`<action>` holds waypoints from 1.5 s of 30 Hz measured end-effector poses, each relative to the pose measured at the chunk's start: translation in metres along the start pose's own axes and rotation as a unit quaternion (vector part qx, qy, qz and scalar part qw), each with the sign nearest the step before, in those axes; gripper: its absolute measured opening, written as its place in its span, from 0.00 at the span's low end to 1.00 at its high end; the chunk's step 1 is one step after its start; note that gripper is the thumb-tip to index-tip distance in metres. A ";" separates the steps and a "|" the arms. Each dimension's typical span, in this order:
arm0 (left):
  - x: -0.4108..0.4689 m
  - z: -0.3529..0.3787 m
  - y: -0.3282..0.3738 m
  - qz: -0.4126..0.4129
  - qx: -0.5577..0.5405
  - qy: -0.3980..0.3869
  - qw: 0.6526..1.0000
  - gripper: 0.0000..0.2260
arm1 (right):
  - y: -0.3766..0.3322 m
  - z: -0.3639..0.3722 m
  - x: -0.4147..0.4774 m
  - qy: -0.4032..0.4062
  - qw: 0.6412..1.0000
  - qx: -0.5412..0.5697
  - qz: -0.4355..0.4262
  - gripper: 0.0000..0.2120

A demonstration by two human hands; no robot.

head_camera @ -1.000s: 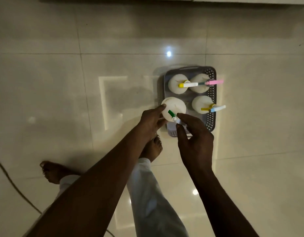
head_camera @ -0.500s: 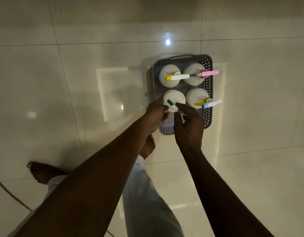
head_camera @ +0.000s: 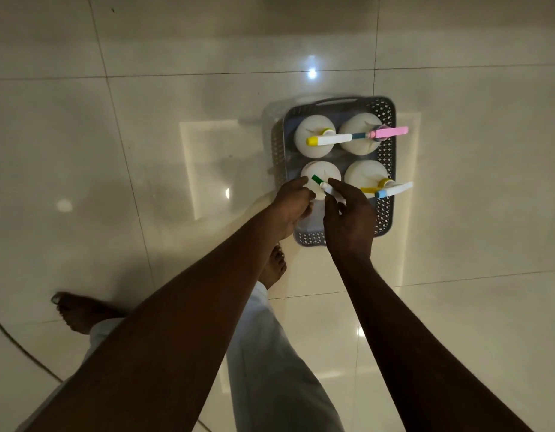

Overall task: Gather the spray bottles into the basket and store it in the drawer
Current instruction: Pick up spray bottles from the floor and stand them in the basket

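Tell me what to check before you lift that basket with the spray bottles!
1. All in the grey basket: ok, four spray bottles stand inside.
2. Green-tipped spray bottle settled: cannot tell, the left hand and right hand cover its near side.
3. Hands free for lifting: not ok, both hold that bottle.
4. Sprayer heads inside the rim: not ok, the pink sprayer head and blue-tipped sprayer head poke past the right wall.
5. Handle reachable: ok, the far handle is uncovered.
6. Drawer open: cannot tell, none in view.
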State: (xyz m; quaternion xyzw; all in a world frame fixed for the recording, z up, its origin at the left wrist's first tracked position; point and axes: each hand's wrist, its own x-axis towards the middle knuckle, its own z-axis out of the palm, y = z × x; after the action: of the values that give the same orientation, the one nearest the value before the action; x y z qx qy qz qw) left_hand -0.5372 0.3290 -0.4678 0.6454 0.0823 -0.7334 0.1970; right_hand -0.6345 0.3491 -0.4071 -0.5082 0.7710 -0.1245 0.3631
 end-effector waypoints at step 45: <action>-0.631 -0.157 0.229 0.350 0.081 0.155 0.920 0.13 | -0.480 -0.284 -0.191 -0.118 0.969 0.100 -0.190 0.15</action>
State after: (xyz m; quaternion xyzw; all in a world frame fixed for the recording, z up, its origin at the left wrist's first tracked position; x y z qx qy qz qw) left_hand -0.2469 0.2948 0.1561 0.7522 -0.1792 -0.5126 0.3733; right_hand -0.4547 0.2483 0.1458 -0.6175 0.5955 -0.2069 0.4704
